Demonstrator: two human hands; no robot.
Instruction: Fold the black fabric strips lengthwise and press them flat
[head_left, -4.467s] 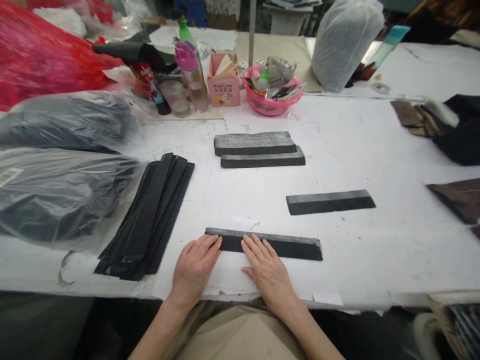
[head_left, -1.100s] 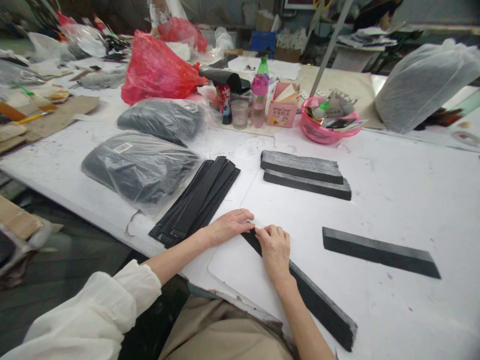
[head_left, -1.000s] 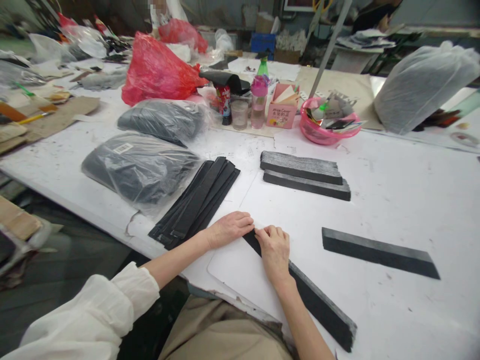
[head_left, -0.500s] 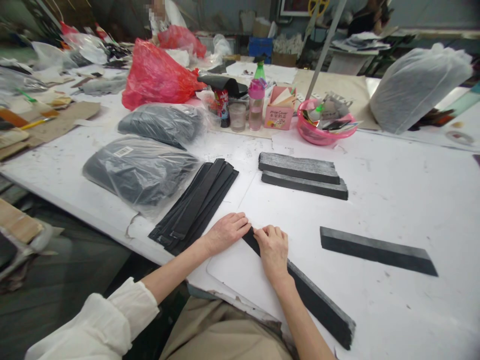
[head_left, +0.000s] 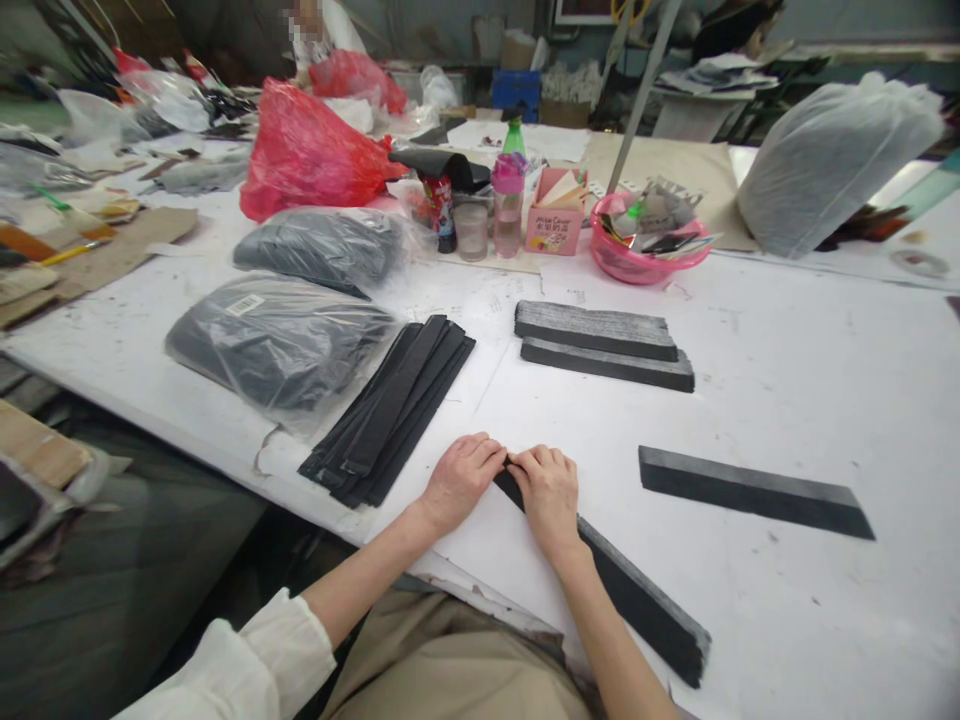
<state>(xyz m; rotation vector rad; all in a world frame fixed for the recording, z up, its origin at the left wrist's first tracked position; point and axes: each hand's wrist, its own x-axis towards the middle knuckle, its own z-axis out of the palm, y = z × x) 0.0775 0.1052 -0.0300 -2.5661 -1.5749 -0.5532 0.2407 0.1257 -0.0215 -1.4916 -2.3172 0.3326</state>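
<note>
Both hands meet at the far end of a long black strip that lies slantwise on the white table in front of me. My left hand has its fingers closed at the strip's tip. Beside it, my right hand pinches the same end, its wrist crossing over the strip. Left of my hands is a fanned pile of black strips. To the right lies a single black strip with a greyish upper band. Two stacks of black strips rest farther back.
Clear plastic bags of dark material sit left of the pile. Behind stand a red plastic bag, a pink-lidded bottle, a pink box and a pink basket. A metal pole rises there. A person is at the back.
My left hand has shifted slightly and its wrist has turned, bringing its fingers closer against my right hand at the strip's end. The view has moved a little.
</note>
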